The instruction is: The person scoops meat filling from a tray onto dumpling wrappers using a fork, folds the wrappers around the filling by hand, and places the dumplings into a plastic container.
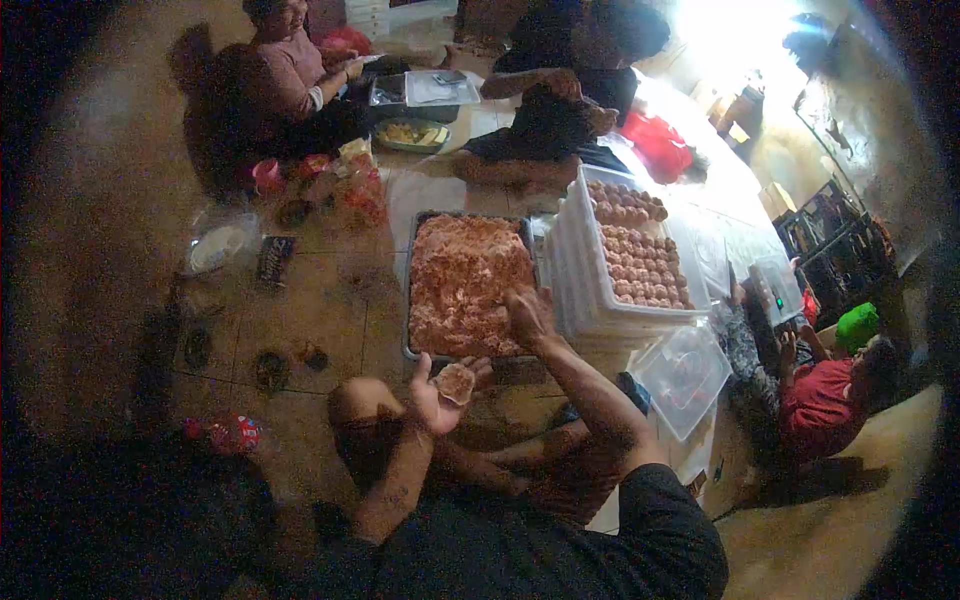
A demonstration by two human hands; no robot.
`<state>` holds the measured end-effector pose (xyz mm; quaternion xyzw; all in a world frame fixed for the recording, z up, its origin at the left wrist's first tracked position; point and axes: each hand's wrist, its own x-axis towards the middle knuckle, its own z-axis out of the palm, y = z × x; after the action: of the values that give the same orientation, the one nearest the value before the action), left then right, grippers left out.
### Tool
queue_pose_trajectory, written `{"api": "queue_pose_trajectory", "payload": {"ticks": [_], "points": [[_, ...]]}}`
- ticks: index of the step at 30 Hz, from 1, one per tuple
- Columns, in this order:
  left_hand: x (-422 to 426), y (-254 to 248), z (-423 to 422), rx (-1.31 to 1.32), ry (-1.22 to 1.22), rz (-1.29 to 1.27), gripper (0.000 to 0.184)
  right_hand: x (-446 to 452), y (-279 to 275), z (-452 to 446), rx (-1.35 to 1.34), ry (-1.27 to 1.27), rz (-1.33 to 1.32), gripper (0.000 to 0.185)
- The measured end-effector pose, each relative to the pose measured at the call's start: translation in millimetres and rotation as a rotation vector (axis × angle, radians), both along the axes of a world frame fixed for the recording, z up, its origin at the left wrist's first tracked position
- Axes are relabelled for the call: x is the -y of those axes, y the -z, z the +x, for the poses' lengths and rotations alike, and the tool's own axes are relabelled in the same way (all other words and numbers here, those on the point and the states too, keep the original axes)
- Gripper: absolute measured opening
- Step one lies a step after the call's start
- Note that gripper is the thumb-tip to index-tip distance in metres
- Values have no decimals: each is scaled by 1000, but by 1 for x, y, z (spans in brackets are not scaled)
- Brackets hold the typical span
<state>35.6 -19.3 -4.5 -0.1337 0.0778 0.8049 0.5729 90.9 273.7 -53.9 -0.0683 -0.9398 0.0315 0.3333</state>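
My left hand (432, 410) is palm up, holding a flat, round, pale-brown patty (456, 384) on its fingers. My right hand (530, 318) reaches into the right side of a dark rectangular tray, its fingers bent into a reddish-brown, crumbly mixture (465, 275); the fingertips are partly hidden. The mixture heaps up across the tray (410, 330). Just right of this hand stands a stack of white plastic trays (572, 270). Rows of round brown balls (645, 265) fill much of the top one.
A clear plastic lid or box (682, 378) lies right of my knee. Two people (300, 75) (560, 90) sit across the floor, near a bowl of yellowish pieces (412, 134). Another person in red (825, 405) is at the right, beside a scale (775, 290). Dark packet (274, 262) at left.
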Motion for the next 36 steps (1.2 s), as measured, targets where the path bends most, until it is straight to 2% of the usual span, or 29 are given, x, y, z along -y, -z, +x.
{"api": "queue_pose_trajectory", "payload": {"ticks": [1,2,4,5,6,8,10,11,13,14,15,16,17,18,19,21,22,23,24,25,26,27,29,30,32,34,36], "points": [[2,0,-1,-5,-5,1,91,6,-10,-3,-7,-31,-67,17],[7,2,-2,-68,85,22,91,12,-30,3,73,49,-331,16],[9,5,-5,-128,167,45,92,21,-60,14,207,115,-598,14],[8,10,-7,-116,159,120,92,25,-63,19,211,113,-601,14],[5,16,-8,-104,156,193,92,30,-65,24,59,33,-859,14],[-6,28,-13,-143,117,164,91,42,-88,35,-102,-42,-1114,14],[-18,19,-15,-181,46,29,86,68,-142,44,164,156,-854,14],[-20,14,-17,-176,45,25,86,72,-147,49,169,157,-857,14],[-21,3,-22,-219,-82,260,84,85,-151,59,143,-32,-869,15],[-25,-18,-20,-229,-151,160,81,98,-159,62,148,-39,-873,15],[-26,-16,-22,-229,-158,155,81,113,-169,66,131,-93,-838,18],[-28,-10,-25,-144,-275,97,80,125,-172,71,110,-146,-803,22],[-29,-6,-25,-57,-388,39,79,125,-138,77,110,-150,-807,22],[-23,-29,-16,-102,-303,65,79,120,-79,84,166,-193,-616,24],[-24,-25,-16,-101,-298,57,79,128,-86,89,239,-194,-631,28],[-28,-10,-21,-157,-291,-12,83,146,-101,97,388,-193,-653,35],[-26,-13,-20,-143,-381,-88,85,156,-159,92,605,-73,-618,38],[-21,-13,-21,-146,-379,-97,85,162,-188,87,817,55,-581,42],[-14,-13,-20,-207,-283,-17,86,161,-179,86,817,59,-595,42],[-9,-14,-18,-264,-182,65,87,159,-162,85,656,-60,-580,43],[-8,-23,-18,-261,-79,254,92,157,-145,87,494,-175,-559,45],[-4,-20,-15,-258,-72,249,92,156,-126,92,494,-169,-567,45],[-3,-21,-16,-172,-168,141,93,150,-119,90,296,-180,-412,37],[-4,-21,-19,-176,-168,138,93,149,-114,91,292,-182,-415,37],[-3,-25,-17,-180,-161,60,89,166,-156,91,350,-90,-680,35],[-2,-21,-13,-180,-157,28,88,165,-131,98,404,-79,-702,34],[-3,-7,-18,-186,-255,7,86,162,-131,94,450,-88,-703,33]]}}
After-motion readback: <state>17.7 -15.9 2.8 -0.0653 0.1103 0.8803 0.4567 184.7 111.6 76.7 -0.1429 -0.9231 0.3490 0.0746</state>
